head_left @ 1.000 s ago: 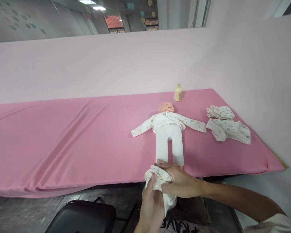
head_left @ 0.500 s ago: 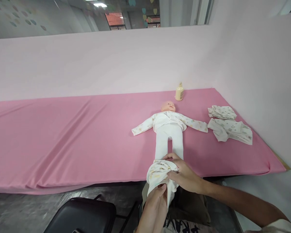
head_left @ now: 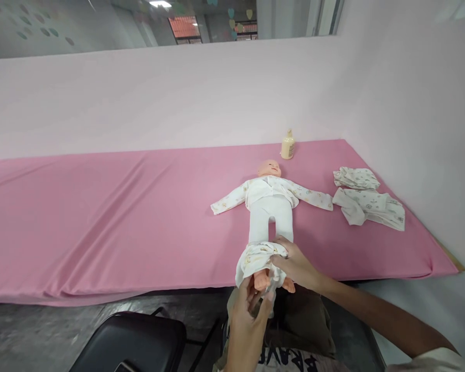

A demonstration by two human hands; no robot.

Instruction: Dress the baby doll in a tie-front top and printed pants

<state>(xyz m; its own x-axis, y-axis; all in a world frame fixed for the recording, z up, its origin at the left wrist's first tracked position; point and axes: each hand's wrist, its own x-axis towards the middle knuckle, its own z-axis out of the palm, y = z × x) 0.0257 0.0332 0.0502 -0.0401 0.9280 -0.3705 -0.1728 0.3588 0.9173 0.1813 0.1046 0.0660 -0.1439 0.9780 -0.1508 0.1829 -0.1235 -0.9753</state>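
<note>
A baby doll (head_left: 269, 168) lies on its back, arms spread, dressed in a white top (head_left: 268, 189) with patterned sleeves and plain white leggings (head_left: 272, 209). Patterned baby trousers (head_left: 256, 254) are bunched around its lower legs, and its bare feet (head_left: 261, 279) stick out below. My right hand (head_left: 297, 263) grips the gathered trousers on the right side, thumb on top. Below the feet, my left hand (head_left: 251, 307) is closed with its fingertips on the loose lower cloth of the trousers, partly blurred.
A pink sheet (head_left: 158, 222) covers the table. A pump bottle (head_left: 288, 145) stands behind the doll's head. Folded patterned clothes (head_left: 356, 178) and another garment (head_left: 383, 209) lie at the right. A black chair (head_left: 135, 338) stands at the lower left.
The bunched trousers have moved slightly up the legs, and the doll's feet now show beneath them. My right hand has shifted up with the cloth; my left hand has turned beside the feet.
</note>
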